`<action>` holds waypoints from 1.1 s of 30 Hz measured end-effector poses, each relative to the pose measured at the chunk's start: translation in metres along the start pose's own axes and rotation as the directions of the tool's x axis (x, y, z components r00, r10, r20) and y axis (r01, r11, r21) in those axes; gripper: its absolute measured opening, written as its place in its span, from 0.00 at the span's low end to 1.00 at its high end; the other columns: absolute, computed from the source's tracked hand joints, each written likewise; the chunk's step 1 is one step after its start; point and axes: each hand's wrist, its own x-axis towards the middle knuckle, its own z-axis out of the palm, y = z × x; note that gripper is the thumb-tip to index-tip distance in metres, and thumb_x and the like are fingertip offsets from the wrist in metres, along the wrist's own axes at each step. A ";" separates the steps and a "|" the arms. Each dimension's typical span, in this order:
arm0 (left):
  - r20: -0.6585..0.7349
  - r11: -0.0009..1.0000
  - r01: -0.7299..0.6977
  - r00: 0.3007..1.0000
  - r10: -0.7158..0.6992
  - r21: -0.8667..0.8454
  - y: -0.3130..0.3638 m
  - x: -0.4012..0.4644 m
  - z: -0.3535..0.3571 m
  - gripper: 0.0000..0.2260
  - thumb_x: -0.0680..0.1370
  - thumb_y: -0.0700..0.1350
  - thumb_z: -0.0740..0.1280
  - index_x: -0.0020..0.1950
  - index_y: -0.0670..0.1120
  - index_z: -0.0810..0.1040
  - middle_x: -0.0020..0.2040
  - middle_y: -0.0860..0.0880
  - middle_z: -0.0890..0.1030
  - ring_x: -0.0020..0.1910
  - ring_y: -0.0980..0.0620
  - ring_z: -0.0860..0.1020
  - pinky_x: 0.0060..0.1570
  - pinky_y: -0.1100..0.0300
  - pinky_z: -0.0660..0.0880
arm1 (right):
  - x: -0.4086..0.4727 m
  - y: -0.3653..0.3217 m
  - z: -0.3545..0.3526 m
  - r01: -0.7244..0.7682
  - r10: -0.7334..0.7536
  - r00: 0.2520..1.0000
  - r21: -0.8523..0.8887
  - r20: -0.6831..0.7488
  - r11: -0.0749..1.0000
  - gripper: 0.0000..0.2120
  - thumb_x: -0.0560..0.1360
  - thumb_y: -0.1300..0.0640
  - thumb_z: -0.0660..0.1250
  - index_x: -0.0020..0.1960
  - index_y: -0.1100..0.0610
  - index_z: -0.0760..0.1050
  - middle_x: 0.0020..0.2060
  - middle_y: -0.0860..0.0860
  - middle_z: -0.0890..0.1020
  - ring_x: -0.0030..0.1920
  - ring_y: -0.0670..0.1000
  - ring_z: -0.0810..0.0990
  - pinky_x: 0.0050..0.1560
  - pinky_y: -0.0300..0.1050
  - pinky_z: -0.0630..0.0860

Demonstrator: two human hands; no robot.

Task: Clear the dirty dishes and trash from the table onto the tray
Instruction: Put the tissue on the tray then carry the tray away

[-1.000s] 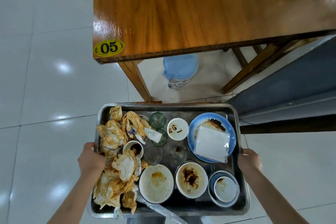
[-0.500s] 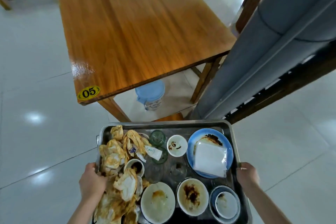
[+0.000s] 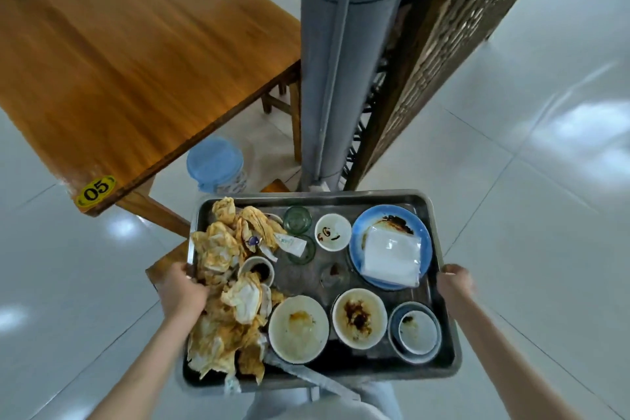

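Two hands, left hand and right hand, curl fingers around opposite tray rims; bench corner sits near-left, tiled floor open rightward.

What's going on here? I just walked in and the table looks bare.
A person is carrying a loaded metal tray, the left hand gripping one side rim and the right hand the other. It holds stained napkins, dirty bowls and a blue plate. The wooden table marked 05 stands apart, nothing showing on it.
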 end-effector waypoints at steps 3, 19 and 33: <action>0.022 0.998 -0.044 0.999 0.044 0.037 0.017 -0.010 0.002 0.14 0.73 0.33 0.65 0.58 0.37 0.74 0.51 0.36 0.78 0.54 0.36 0.74 0.43 0.52 0.67 | -0.007 0.021 -0.024 -0.042 0.043 0.999 0.034 -0.025 0.999 0.13 0.70 0.69 0.61 0.51 0.57 0.77 0.43 0.59 0.80 0.46 0.60 0.79 0.47 0.49 0.77; 0.119 0.953 -0.268 0.960 0.252 0.143 0.115 -0.128 0.072 0.15 0.75 0.32 0.65 0.61 0.39 0.73 0.58 0.37 0.77 0.58 0.37 0.75 0.53 0.48 0.73 | 0.006 0.153 -0.165 -0.214 0.246 0.965 0.275 -0.087 0.937 0.14 0.73 0.68 0.63 0.57 0.60 0.77 0.48 0.57 0.79 0.44 0.54 0.75 0.46 0.43 0.71; 0.179 0.890 -0.413 0.906 0.382 0.192 0.220 -0.249 0.187 0.15 0.75 0.33 0.64 0.62 0.39 0.73 0.60 0.37 0.76 0.60 0.36 0.73 0.58 0.46 0.71 | 0.078 0.253 -0.296 -0.304 0.386 0.915 0.426 -0.118 0.852 0.17 0.74 0.68 0.63 0.62 0.63 0.73 0.58 0.60 0.77 0.58 0.60 0.75 0.58 0.51 0.73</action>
